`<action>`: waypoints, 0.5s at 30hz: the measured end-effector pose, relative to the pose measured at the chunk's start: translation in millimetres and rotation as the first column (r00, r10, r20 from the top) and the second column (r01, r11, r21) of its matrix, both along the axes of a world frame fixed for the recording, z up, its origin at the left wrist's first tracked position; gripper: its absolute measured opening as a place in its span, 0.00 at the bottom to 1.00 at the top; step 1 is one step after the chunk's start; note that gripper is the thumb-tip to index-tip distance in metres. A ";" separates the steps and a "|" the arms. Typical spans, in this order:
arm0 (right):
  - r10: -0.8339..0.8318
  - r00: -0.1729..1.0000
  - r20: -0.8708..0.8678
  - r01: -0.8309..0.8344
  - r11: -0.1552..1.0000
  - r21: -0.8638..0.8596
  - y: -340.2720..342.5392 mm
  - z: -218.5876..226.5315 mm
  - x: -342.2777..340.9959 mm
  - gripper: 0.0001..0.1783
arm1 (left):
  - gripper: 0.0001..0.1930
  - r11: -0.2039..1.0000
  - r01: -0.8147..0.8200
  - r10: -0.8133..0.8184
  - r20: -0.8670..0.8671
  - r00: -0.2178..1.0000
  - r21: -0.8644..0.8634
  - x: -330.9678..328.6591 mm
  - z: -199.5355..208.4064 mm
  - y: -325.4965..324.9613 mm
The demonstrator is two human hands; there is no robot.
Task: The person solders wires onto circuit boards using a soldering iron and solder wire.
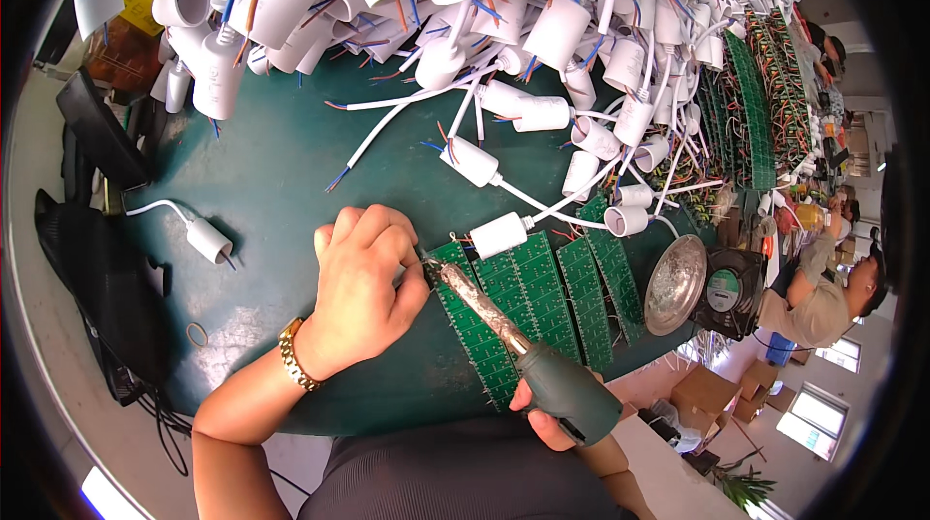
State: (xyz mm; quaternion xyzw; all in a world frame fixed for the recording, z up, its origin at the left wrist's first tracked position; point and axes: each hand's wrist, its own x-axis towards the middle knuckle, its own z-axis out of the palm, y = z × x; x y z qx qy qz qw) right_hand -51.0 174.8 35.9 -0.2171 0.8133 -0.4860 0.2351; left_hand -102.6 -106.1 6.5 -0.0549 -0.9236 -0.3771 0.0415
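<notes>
My right hand (544,418) is wrapped round the thick dark green handle of a soldering iron (576,394). Its worn metal barrel slants up and left, and the tip reaches the upper left corner of a green circuit board panel (518,278). Beside that tip my left hand (363,283) is closed, fingers curled in a pinch; whatever it holds is hidden. A white cylindrical lamp holder (499,234) lies across the panel's upper edge, its cable running off to the right. More narrow green board panels (605,273) lie to the right.
White lamp holders with blue and brown wires (552,31) are heaped at the back. A round metal dish (675,285) and a black fan (728,292) stand at right. One loose lamp holder (206,239) and a black bag (102,288) lie left. Another person (823,302) sits far right.
</notes>
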 end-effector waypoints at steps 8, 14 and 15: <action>0.025 0.970 0.241 0.039 0.966 -0.257 19.7 -14.7 19.2 0.26 | 0.08 1.000 -0.007 0.007 -0.026 1.000 -0.011 0.2 -0.7 1.3; 0.003 0.965 0.262 0.079 0.950 -0.303 20.0 -19.5 23.1 0.27 | 0.08 0.999 0.009 -0.010 -0.039 0.999 -0.032 1.6 -1.3 0.6; -0.048 0.960 0.275 0.148 0.922 -0.358 17.2 -21.3 25.3 0.28 | 0.07 1.000 0.011 -0.012 -0.039 0.999 -0.026 1.7 -0.4 0.6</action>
